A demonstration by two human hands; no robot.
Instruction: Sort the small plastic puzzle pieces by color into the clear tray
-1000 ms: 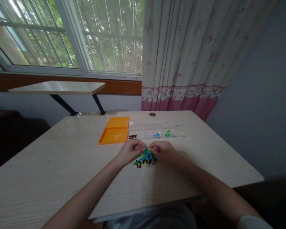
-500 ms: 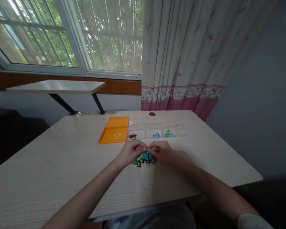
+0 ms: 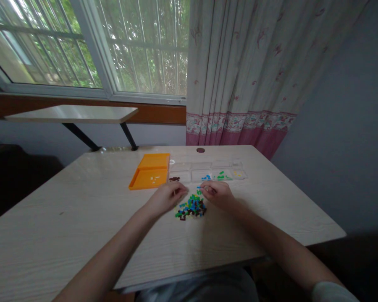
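Observation:
A pile of small building bricks (image 3: 193,206) in blue, green, brown and pale yellow lies on the table. My right hand (image 3: 219,195), at the pile's far right side, pinches a small blue brick (image 3: 198,187) between thumb and fingertip. Just below that brick, a few green pieces (image 3: 199,192) show near the fingertips. To the left of the pile is my left hand (image 3: 167,196), its thumb and fingers pressed together above the table. Whether anything sits in that pinch is too small to tell.
Beyond the hands, a clear compartment tray (image 3: 191,181) holds sorted brown, blue, green and yellow bricks. Left of it lies an open orange case (image 3: 141,186) with several white pieces. A raised shelf (image 3: 72,113) stands at the back left of the table (image 3: 97,235).
My hands were together over the pile and have moved apart, left hand leftward, right hand rightward. The blue brick stays in my right fingers, and more of the pile is uncovered.

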